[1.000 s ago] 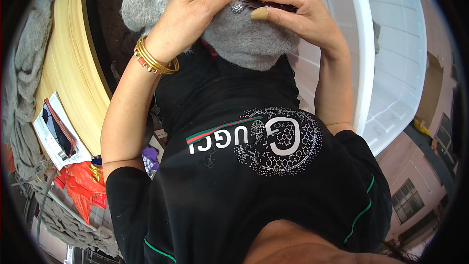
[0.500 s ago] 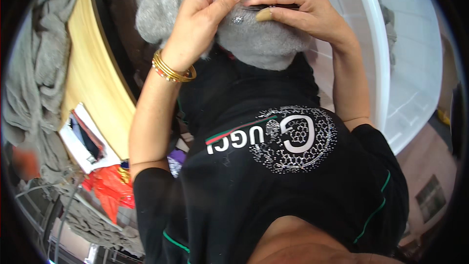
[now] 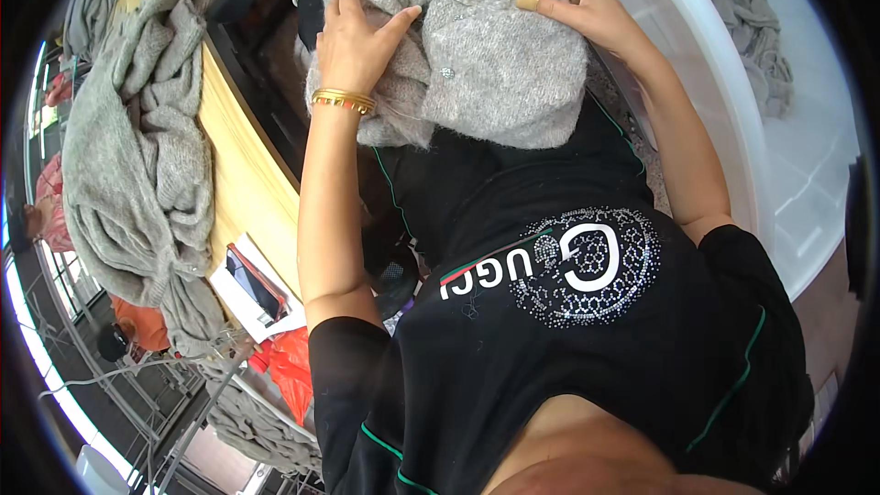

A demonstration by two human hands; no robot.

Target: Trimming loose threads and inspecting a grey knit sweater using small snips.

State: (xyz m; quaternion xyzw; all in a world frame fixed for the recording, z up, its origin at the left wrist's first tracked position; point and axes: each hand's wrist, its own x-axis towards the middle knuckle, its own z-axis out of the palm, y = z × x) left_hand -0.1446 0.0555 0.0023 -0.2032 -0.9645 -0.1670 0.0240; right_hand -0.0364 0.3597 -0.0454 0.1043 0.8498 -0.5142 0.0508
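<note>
A grey knitted garment is seen bunched up at roughly 12 o'clock in the view, resting on the lap against the black printed shirt. The left hand is laid flat on the garment's left side, fingers spread apart and pressing down rather than clamped on anything; gold bangles are worn at that wrist. The right hand is placed on the upper right edge of the garment at about 1 o'clock, fingers loosely stretched out and open (a plaster-like strip is wrapped round one fingertip). A small shiny stud can be made out on the knit between the two hands. Over at 9 o'clock, another grey knitted pile is draped over a yellow wooden tabletop, well apart from the hands. A white tub is curved along 2 o'clock.
</note>
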